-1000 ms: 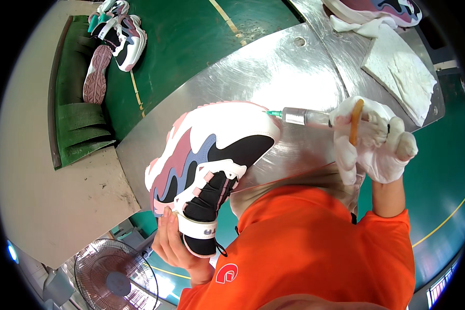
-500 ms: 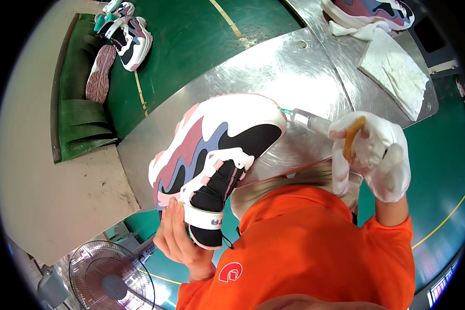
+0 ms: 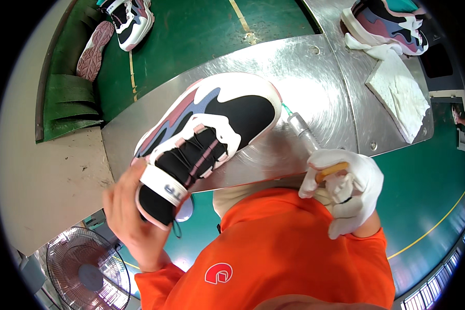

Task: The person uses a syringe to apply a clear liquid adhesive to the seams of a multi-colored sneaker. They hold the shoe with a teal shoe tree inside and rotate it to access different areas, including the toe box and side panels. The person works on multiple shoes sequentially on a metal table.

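A chunky sneaker [image 3: 206, 132], white with black, pink and grey-blue panels, is held tilted above the near edge of a shiny metal table [image 3: 315, 72], its toe pointing up and to the right and its heel down toward the person. The bare left hand [image 3: 132, 214] grips it at the heel, fingers wrapped around the black collar and the white pull tab. Just beside the toe, the green tip of a syringe-like applicator [image 3: 307, 135] points at the edge of the sole; whether it touches cannot be told. The right hand [image 3: 346, 188], in a white glove, is clenched around the back of that applicator, with a tan piece across the fingers. Below both hands is the person's orange shirt [image 3: 274, 258]. Farther out on the table lie a folded white cloth [image 3: 398, 93] and another sneaker [image 3: 387, 23] of the same colours at the far right. Off to the upper left, two more shoes [image 3: 119, 23] lie on a green mat [image 3: 67, 93], and a fan [image 3: 88, 268] stands at the lower left.
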`<move>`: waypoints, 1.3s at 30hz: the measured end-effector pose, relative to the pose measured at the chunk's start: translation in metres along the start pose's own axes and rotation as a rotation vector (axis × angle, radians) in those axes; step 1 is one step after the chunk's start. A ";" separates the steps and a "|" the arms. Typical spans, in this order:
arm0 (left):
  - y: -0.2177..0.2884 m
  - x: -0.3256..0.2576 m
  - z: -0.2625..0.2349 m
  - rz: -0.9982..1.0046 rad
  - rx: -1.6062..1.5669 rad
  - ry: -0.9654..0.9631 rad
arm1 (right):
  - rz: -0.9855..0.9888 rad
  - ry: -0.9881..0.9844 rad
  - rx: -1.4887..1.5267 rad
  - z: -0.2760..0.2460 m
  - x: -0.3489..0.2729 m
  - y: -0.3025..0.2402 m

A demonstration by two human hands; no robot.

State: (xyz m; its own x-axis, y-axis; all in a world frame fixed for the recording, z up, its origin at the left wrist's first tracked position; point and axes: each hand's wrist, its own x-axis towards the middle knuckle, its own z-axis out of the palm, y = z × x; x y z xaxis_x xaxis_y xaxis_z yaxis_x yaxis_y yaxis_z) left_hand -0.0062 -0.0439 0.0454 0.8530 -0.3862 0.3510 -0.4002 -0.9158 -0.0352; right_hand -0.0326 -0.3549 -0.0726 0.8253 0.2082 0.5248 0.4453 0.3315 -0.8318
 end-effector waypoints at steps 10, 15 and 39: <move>-0.053 0.064 0.005 -0.208 -0.399 -0.311 | 0.148 0.089 -0.126 0.009 0.011 0.026; -0.070 0.089 0.002 -0.383 -0.648 -0.443 | 0.154 0.047 -0.168 0.007 0.025 0.024; -0.068 0.081 0.013 -0.109 -0.439 -0.383 | 0.216 0.189 -0.041 0.000 0.008 0.015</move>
State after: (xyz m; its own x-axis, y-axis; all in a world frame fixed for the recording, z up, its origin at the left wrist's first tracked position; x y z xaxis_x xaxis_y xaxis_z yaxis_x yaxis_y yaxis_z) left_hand 0.0948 -0.0140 0.0637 0.9246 -0.3793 -0.0351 -0.3345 -0.8528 0.4011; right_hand -0.0197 -0.3479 -0.0813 0.9508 0.0939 0.2953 0.2629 0.2602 -0.9291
